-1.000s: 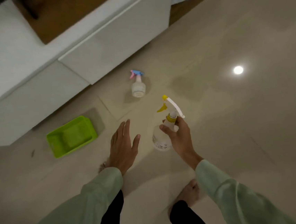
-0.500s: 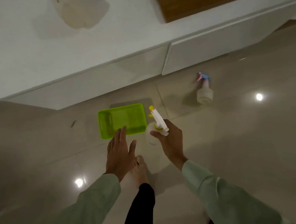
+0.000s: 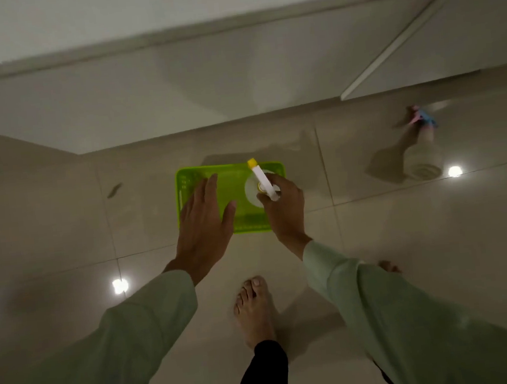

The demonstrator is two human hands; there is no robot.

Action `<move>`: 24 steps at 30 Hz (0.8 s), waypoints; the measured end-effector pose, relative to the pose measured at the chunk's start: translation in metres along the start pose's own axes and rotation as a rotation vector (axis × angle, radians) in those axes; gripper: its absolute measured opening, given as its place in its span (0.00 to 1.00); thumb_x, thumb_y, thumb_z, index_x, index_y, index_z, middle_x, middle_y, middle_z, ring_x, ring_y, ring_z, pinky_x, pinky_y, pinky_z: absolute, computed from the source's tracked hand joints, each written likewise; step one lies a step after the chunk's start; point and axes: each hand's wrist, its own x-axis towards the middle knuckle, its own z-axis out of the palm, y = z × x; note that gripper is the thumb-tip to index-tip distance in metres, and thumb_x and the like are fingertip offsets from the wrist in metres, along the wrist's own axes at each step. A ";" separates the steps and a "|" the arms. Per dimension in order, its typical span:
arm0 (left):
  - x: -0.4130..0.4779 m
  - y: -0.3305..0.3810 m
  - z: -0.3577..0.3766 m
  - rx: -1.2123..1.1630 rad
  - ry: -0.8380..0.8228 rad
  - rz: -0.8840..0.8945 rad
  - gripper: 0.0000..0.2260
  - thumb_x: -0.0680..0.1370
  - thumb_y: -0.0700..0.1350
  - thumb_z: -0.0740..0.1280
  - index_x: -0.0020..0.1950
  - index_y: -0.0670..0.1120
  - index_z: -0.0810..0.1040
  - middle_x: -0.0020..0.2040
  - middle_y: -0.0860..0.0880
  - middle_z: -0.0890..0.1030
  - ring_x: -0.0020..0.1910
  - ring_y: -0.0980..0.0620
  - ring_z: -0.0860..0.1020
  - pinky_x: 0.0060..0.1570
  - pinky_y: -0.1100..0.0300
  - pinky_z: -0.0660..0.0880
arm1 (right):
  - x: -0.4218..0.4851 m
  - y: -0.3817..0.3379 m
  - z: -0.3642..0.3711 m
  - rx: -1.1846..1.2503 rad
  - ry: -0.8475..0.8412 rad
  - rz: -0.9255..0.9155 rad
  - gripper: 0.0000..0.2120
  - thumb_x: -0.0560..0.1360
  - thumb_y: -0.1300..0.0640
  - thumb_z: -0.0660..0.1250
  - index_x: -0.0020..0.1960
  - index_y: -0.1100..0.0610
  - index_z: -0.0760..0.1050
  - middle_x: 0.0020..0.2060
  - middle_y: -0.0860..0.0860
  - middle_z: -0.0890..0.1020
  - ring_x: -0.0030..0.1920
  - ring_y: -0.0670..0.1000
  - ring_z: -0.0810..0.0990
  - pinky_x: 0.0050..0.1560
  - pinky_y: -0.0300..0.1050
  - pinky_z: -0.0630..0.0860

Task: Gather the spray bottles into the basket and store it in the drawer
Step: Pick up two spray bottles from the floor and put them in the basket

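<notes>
Green plastic basket (image 3: 189, 179) sits on the tiled floor (image 3: 436, 236) close to the white cabinet's (image 3: 174, 91) bottom edge. My right hand (image 3: 284, 207) pinches the neck of the yellow-tipped spray bottle (image 3: 260, 178), holding it upright over the basket's right end. My left hand (image 3: 204, 224) hovers flat, fingers spread, over the basket's left end. Off to the right, the pink-and-blue spray bottle (image 3: 422, 157) stands on the floor, well apart.
</notes>
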 end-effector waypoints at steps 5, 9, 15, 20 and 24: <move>0.016 -0.007 0.012 -0.017 0.007 -0.013 0.28 0.82 0.53 0.59 0.79 0.45 0.56 0.78 0.41 0.62 0.75 0.40 0.63 0.71 0.44 0.64 | 0.020 0.015 0.008 -0.036 -0.027 -0.087 0.17 0.68 0.69 0.72 0.55 0.57 0.82 0.46 0.53 0.86 0.47 0.55 0.83 0.50 0.54 0.79; 0.009 -0.001 0.008 -0.026 -0.001 -0.032 0.28 0.82 0.54 0.58 0.79 0.46 0.55 0.79 0.42 0.60 0.76 0.40 0.62 0.72 0.43 0.62 | 0.025 0.011 -0.008 -0.052 -0.153 -0.077 0.28 0.67 0.69 0.72 0.66 0.57 0.76 0.55 0.53 0.84 0.56 0.55 0.82 0.57 0.55 0.78; -0.014 0.046 -0.012 -0.044 0.043 -0.001 0.27 0.82 0.52 0.59 0.78 0.45 0.57 0.78 0.43 0.61 0.76 0.42 0.62 0.72 0.45 0.64 | 0.008 0.005 -0.067 0.019 -0.226 -0.072 0.39 0.67 0.61 0.78 0.75 0.54 0.67 0.69 0.51 0.77 0.68 0.54 0.75 0.66 0.58 0.74; -0.022 0.129 -0.011 -0.115 0.105 0.097 0.23 0.82 0.49 0.60 0.76 0.46 0.62 0.77 0.46 0.63 0.75 0.45 0.64 0.73 0.47 0.64 | 0.004 0.010 -0.144 0.053 -0.152 -0.053 0.33 0.73 0.49 0.76 0.74 0.51 0.68 0.69 0.48 0.75 0.70 0.49 0.72 0.68 0.57 0.73; -0.016 0.201 0.012 -0.083 0.064 0.161 0.23 0.82 0.48 0.61 0.76 0.45 0.63 0.76 0.45 0.64 0.75 0.44 0.65 0.71 0.46 0.66 | 0.018 0.032 -0.215 0.056 -0.019 -0.006 0.24 0.78 0.49 0.70 0.72 0.51 0.71 0.67 0.48 0.77 0.68 0.51 0.73 0.66 0.60 0.74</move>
